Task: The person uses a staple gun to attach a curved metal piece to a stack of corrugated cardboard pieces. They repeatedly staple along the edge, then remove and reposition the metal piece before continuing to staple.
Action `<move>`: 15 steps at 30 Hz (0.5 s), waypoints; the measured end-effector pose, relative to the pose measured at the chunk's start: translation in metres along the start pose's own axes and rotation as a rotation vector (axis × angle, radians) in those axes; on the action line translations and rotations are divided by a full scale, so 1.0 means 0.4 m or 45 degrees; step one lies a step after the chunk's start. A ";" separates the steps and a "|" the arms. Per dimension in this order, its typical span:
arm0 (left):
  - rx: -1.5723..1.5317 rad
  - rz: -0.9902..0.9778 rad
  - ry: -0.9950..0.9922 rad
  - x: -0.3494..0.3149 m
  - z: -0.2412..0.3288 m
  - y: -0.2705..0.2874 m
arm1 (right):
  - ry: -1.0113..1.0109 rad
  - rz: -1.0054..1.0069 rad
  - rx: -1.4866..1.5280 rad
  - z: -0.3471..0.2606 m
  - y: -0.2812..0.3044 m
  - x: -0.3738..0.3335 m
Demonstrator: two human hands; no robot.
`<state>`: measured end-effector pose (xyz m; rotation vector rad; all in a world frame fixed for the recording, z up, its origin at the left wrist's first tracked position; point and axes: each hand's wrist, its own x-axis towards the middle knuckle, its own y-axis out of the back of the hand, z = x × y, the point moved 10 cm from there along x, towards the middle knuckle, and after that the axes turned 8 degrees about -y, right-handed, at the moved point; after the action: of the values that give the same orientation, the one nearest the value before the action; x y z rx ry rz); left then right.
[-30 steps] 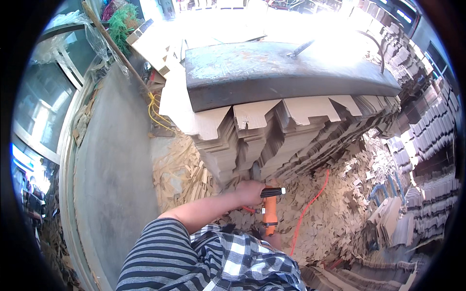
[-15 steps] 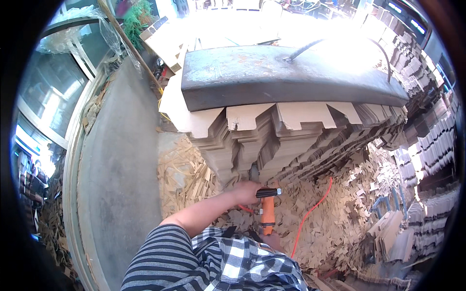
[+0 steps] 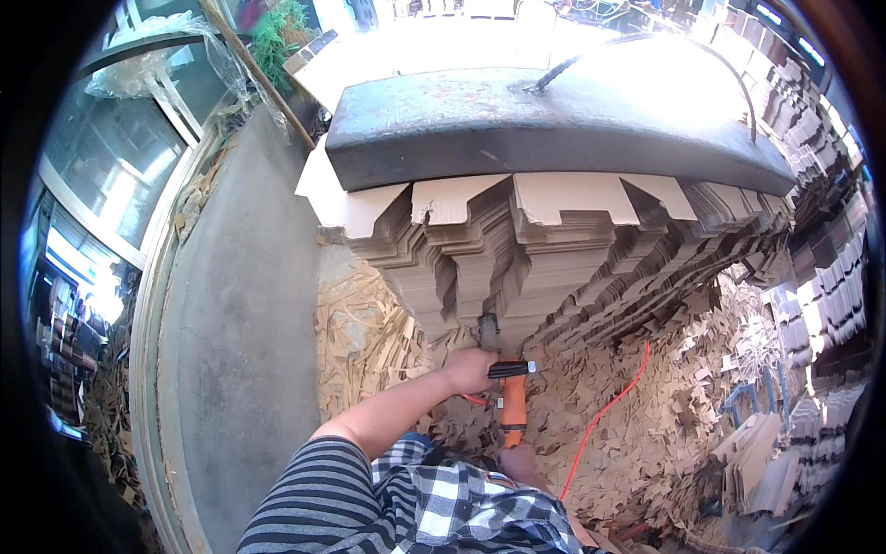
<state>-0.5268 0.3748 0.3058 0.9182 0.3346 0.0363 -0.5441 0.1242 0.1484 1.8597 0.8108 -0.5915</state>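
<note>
An orange electric hammer [image 3: 513,406] with a black side handle [image 3: 513,369] points away from me, low in front of a tall stack of die-cut cardboard sheets [image 3: 563,268]. My left hand [image 3: 469,370] is closed on it by the inner end of the side handle. Behind, my right hand [image 3: 519,460] wraps round its rear end, partly hidden by the body of the tool and my checked clothing. Its dark metal nose [image 3: 488,328] reaches the lower front of the stack, at a notch between the cut columns. Whether the tip touches the cardboard I cannot tell.
A heavy dark metal slab [image 3: 554,152] with a rod handle weighs down the stack. Cardboard offcuts [image 3: 591,425] cover the floor, crossed by a red cord [image 3: 604,408]. More cardboard stacks [image 3: 835,305] stand at right; a concrete ledge [image 3: 245,305] and windows run along the left.
The stack and slab sit slightly higher in view, and more of the hammer's nose shows. Both hands keep their grip, nearly in the same place.
</note>
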 end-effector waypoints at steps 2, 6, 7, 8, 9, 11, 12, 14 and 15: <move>-0.026 0.007 -0.037 -0.001 -0.002 -0.012 | 0.076 0.103 0.073 -0.009 0.014 0.002; -0.006 0.003 -0.033 0.002 -0.012 -0.024 | 0.010 0.160 0.168 0.012 0.001 0.011; -0.010 -0.007 -0.041 -0.002 -0.023 -0.032 | -0.029 0.155 0.161 0.005 -0.006 -0.005; -0.018 -0.010 -0.054 -0.003 -0.032 -0.035 | -0.065 0.158 0.149 -0.020 0.004 -0.029; -0.003 -0.043 -0.050 -0.007 -0.041 -0.042 | -0.100 0.158 0.136 -0.032 0.004 -0.043; 0.018 -0.100 -0.087 0.006 -0.022 -0.051 | -0.123 0.168 0.243 0.058 -0.064 0.019; 0.021 -0.086 -0.113 0.011 -0.019 -0.051 | -0.125 0.157 0.292 0.090 -0.100 0.042; 0.034 -0.049 -0.147 0.015 -0.025 -0.043 | -0.098 0.213 0.341 0.073 -0.102 0.041; 0.045 -0.084 -0.125 0.012 -0.032 -0.049 | -0.085 0.242 0.365 0.066 -0.100 0.040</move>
<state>-0.5282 0.3737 0.2818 0.9404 0.2743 -0.0752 -0.5648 0.1162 0.1030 2.1365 0.5170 -0.6717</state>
